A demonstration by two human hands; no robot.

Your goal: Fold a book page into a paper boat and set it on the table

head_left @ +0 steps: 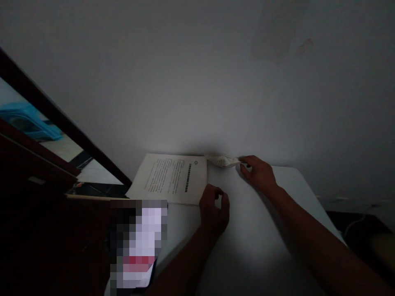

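Note:
A booklet with printed text (166,181) lies on the white table against the wall. My right hand (259,172) pinches the right end of a thin, creased printed paper (222,160) between thumb and fingers. That paper reaches to the booklet's far right corner; I cannot tell whether the two are joined. Beside the booklet's near right corner, my left hand (214,209) is loosely curled, with a small gap between thumb and forefinger and nothing visible in it. It overlaps the booklet's edge, and its lower fingers are hidden.
A lit phone-like device (145,246), mostly blurred out, sits at the table's left edge. The grey-white wall (197,82) rises directly behind the table. On the left are a dark wooden frame (68,119) and a blue object (29,121) beyond it. The scene is dim.

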